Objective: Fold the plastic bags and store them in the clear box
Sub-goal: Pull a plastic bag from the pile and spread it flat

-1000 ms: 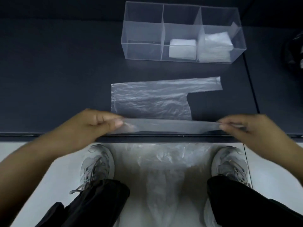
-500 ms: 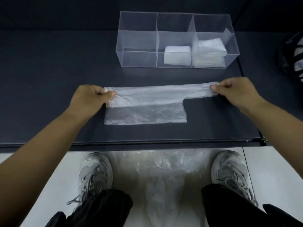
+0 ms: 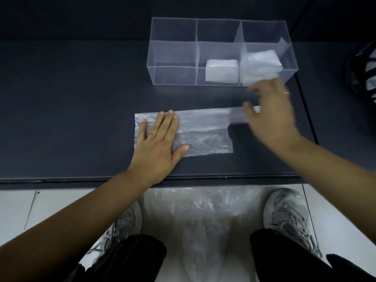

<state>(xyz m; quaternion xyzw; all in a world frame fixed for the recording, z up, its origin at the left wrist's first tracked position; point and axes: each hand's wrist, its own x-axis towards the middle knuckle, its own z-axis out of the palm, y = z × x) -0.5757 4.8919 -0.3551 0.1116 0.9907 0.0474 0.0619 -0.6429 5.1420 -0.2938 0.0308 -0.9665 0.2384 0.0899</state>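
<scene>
The thin clear plastic bag (image 3: 200,132) lies half-folded on the dark table (image 3: 71,98), near the clear three-compartment box (image 3: 173,76). It looks light, limp and slippery. The left hand (image 3: 158,143) presses it flat, open-palmed; the blurred right hand (image 3: 268,115) hovers open at the handle strip, the best place to pinch.

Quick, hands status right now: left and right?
Left hand: open, flat on the plastic bag.
Right hand: blurred, over the bag's handle strip; grip cannot be told.

Plain indoor work station, exact type undeterminable; evidence: bare dark counter (image 3: 71,110) against a dark wall; pale tiled floor (image 3: 18,208) below; loose plastic sheeting (image 3: 203,210) heaped between the standing person's shoes (image 3: 289,216).
</scene>
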